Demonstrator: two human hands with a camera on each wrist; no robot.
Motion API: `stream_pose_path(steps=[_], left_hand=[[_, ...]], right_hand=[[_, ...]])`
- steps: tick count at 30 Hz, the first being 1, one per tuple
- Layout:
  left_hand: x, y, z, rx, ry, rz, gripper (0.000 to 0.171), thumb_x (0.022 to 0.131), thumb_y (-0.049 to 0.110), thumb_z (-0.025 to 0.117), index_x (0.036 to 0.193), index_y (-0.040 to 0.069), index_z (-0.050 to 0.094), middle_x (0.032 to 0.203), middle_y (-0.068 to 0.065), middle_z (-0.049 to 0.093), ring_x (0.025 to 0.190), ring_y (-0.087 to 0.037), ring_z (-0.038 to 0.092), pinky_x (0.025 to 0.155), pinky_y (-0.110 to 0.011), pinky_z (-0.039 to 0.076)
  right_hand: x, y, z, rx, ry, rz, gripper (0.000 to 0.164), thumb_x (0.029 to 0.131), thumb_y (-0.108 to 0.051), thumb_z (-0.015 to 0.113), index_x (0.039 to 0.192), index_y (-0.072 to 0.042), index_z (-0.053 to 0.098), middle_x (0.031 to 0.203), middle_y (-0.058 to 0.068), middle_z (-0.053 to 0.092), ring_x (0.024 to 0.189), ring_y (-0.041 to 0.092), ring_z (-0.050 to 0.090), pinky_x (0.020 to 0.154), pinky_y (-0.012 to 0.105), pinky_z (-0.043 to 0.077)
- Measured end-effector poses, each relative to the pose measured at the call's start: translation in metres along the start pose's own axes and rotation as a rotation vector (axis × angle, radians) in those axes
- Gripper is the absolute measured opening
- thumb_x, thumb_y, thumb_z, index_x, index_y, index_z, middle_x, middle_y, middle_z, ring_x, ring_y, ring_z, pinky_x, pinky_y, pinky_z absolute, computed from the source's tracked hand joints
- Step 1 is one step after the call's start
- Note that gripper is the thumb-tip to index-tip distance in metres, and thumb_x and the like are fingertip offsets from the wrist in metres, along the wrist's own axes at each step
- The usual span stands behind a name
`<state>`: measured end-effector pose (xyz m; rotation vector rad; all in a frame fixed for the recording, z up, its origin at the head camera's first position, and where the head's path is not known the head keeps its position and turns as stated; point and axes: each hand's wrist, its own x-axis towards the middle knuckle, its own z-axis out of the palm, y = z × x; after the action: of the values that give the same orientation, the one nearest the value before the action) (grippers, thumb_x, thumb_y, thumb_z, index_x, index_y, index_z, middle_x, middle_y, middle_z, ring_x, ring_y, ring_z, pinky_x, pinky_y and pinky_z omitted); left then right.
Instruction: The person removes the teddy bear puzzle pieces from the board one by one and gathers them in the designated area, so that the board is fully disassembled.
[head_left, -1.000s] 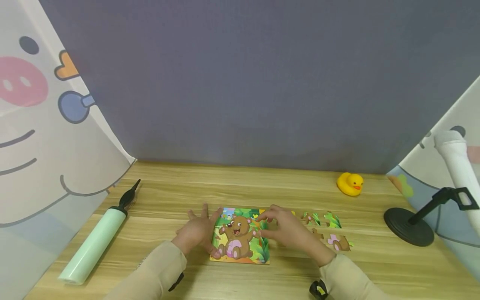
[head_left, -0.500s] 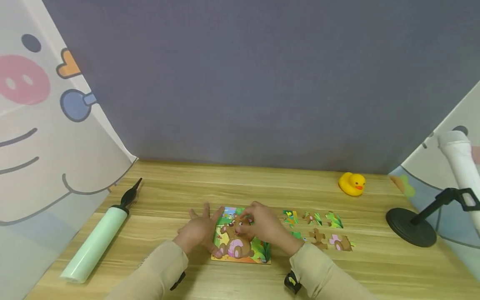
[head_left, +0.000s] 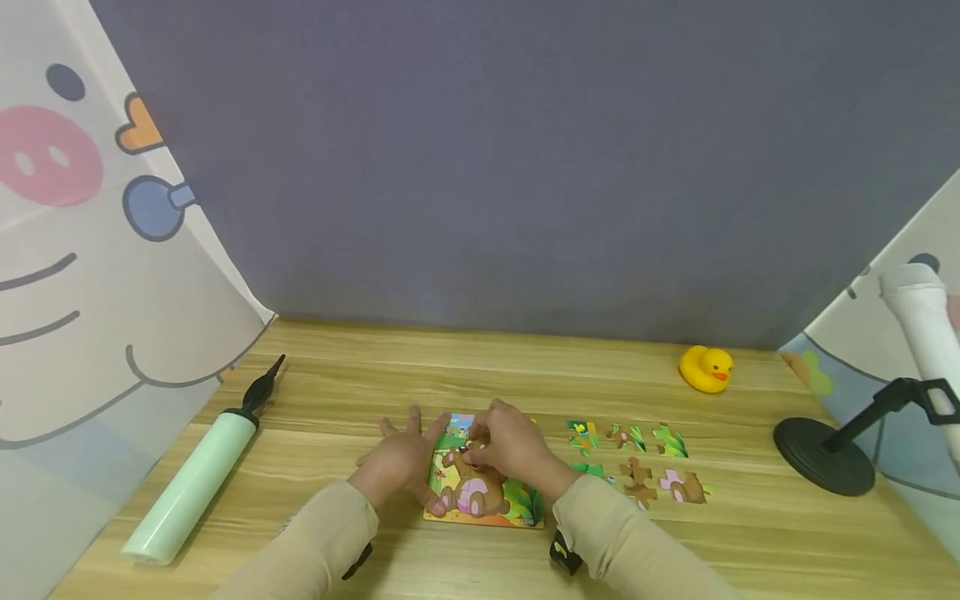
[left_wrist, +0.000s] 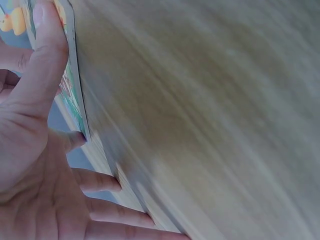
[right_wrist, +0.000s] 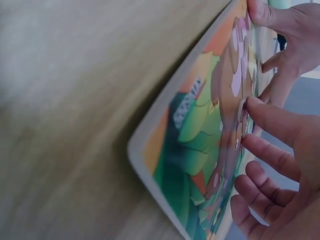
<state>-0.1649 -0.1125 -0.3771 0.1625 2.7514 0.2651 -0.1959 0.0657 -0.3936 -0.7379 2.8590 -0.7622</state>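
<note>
Puzzle board (head_left: 522, 512) lies under the right hand (head_left: 512, 440), which pinches a small piece (right_wrist: 241, 113). The left hand (head_left: 397, 460), spread wide, touches the board's edge. The piece looks light and stiff: hold its sides.

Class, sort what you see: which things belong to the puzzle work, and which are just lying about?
Seem to belong:
bear puzzle
loose pieces

Seem just lying about:
mint-green pump
yellow duck
white microphone
black stand
</note>
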Motion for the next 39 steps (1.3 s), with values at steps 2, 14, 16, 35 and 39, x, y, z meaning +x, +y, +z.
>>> stream_pose_path(steps=[2,14,16,35,39], left_hand=[[-0.0001,0.0002,-0.0008,0.002,0.000,0.000,0.134,0.052,0.047,0.096,0.161,0.016,0.025,0.162,-0.035,0.015,0.135,-0.074,0.016,0.072,-0.084,0.044],[0.0012,0.0012,-0.0009,0.015,-0.007,-0.004,0.134,0.052,0.048,0.095,0.162,0.018,0.024,0.162,-0.035,0.014,0.135,-0.074,0.016,0.072,-0.084,0.044],[0.0015,0.0007,-0.0003,0.011,-0.006,-0.006,0.134,0.052,0.048,0.096,0.162,0.018,0.024,0.162,-0.035,0.014,0.135,-0.074,0.016,0.072,-0.084,0.044],[-0.0001,0.0023,-0.0016,0.025,-0.019,-0.019,0.133,0.053,0.048,0.094,0.162,0.019,0.024,0.163,-0.033,0.013,0.136,-0.073,0.016,0.075,-0.084,0.044],[0.0000,0.0020,-0.0015,0.012,-0.017,-0.019,0.132,0.053,0.047,0.095,0.161,0.018,0.024,0.163,-0.034,0.013,0.136,-0.073,0.015,0.075,-0.084,0.043]], right_hand=[[0.0011,-0.0007,-0.0001,0.002,0.001,0.004,0.021,0.080,-0.022,0.089,0.091,-0.010,0.076,0.087,-0.001,0.055,0.076,0.013,0.052,0.066,0.031,0.052],[0.0060,-0.0010,0.0019,-0.027,-0.002,0.049,0.045,0.078,-0.029,0.091,0.112,-0.008,0.069,0.096,0.003,0.054,0.077,0.016,0.048,0.064,0.032,0.050],[0.0056,-0.0012,0.0025,-0.034,-0.003,0.055,0.054,0.079,-0.031,0.090,0.121,-0.007,0.068,0.098,0.003,0.053,0.078,0.016,0.047,0.065,0.031,0.049],[0.0043,-0.0004,0.0004,0.022,-0.028,0.007,0.027,0.080,-0.025,0.089,0.091,-0.012,0.068,0.093,0.002,0.049,0.080,0.017,0.044,0.067,0.032,0.046],[0.0046,0.0007,0.0007,0.029,-0.036,-0.018,0.023,0.081,-0.022,0.088,0.080,-0.015,0.066,0.092,0.000,0.051,0.081,0.016,0.045,0.069,0.031,0.046]])
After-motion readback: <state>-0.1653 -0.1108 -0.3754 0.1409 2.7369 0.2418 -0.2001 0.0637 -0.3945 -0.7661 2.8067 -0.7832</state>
